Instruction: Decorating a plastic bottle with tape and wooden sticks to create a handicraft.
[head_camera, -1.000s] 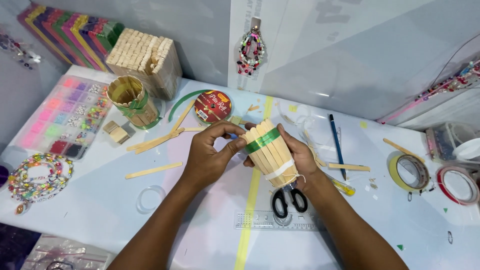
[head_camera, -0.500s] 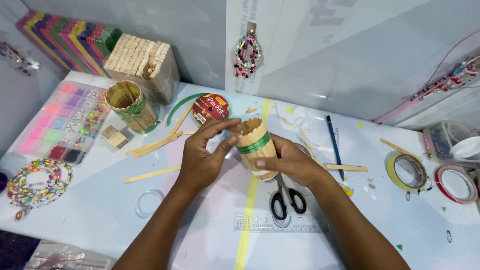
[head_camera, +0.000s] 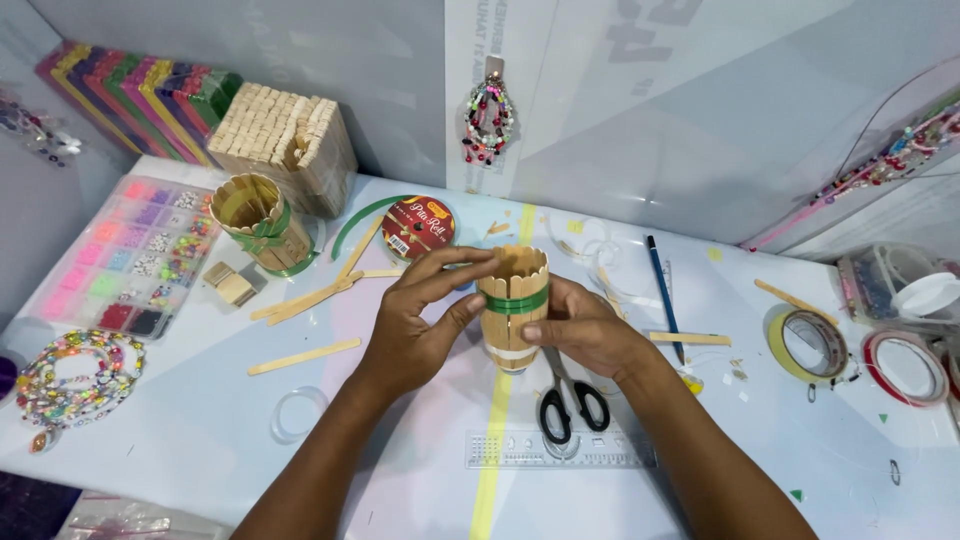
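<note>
- Small cylindrical cup of upright wooden craft sticks with a green ribbon band (head_camera: 513, 305): stood upright at the middle of the white bench (head_camera: 200, 440), held between both hands.
- Left hand (head_camera: 418, 322): grip pinching the cup's rim and left side.
- Right hand (head_camera: 585, 330): grip closed on the cup's right side.
- Black-handled scissors (head_camera: 568, 400): just beside the right wrist.
- Clear plastic ruler (head_camera: 560, 450): near the front edge, between the forearms.
- Loose flat wooden stick (head_camera: 303, 356): left, apart from the hands.
</note>
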